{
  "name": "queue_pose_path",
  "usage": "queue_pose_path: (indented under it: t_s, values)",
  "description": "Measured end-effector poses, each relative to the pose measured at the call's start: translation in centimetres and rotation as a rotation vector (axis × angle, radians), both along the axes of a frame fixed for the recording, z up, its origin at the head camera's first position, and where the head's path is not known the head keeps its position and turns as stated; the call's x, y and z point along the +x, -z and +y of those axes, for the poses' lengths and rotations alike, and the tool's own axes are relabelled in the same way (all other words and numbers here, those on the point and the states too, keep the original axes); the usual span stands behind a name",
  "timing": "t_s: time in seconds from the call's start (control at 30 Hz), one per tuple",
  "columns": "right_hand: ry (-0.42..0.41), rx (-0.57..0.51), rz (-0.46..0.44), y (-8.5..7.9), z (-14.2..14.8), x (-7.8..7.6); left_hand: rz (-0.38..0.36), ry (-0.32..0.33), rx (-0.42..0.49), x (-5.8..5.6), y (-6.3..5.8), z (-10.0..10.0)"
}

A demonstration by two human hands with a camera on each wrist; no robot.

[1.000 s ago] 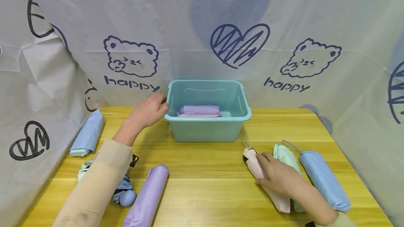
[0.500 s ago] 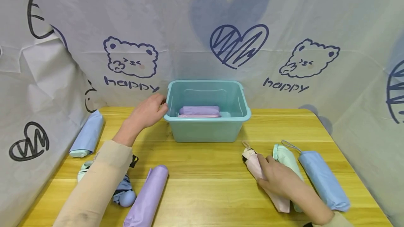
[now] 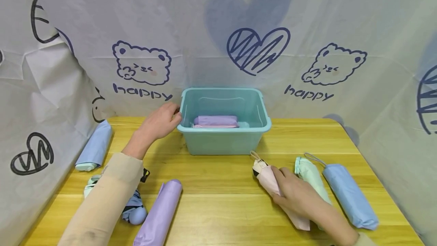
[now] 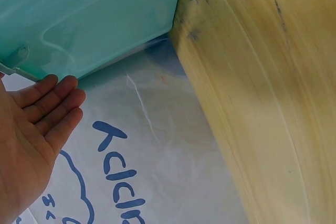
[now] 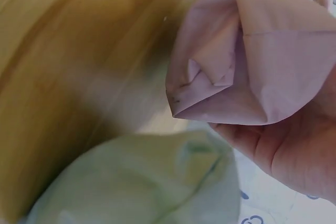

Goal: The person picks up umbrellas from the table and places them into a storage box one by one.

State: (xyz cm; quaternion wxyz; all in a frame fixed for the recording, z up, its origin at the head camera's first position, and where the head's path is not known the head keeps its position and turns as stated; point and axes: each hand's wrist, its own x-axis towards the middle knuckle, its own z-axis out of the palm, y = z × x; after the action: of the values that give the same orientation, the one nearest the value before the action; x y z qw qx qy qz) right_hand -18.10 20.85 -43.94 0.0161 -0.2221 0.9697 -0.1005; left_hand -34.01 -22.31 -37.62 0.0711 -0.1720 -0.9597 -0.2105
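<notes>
My left hand (image 3: 160, 120) is at the left rim of a teal plastic bin (image 3: 222, 141), holding it by the edge. In the left wrist view, its fingers (image 4: 58, 103) lie against the bin's outer wall below the rim; the thumb is mostly hidden. My right hand (image 3: 300, 193) grips a pale pink folded umbrella (image 3: 268, 179) with a cream end and a wrist loop. The right wrist view shows the umbrella's (image 5: 283, 61) gathered fabric end. Just right of that hand lie a mint folded umbrella (image 3: 312, 172) and a blue folded umbrella (image 3: 349, 196).
Inside the bin lie a purple umbrella (image 3: 216, 120) and a pink item beside it. On the table's left are a blue umbrella (image 3: 95, 143), a purple umbrella (image 3: 162, 212) and a dark-striped blue umbrella (image 3: 134, 208), partly behind my sleeve. A printed cloth (image 3: 201, 29) hangs behind.
My right hand has shifted left with the pink umbrella, widening its gap from the mint one. The left hand stays at the bin's rim.
</notes>
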Motion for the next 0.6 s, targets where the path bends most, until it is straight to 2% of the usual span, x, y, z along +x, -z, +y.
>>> queue_pose_path:
  t_s: [0.6]
  values:
    - [-0.031,-0.207,0.253,0.2,-2.0,-0.2,-0.008,-0.014,0.004,0.0,0.0,0.0]
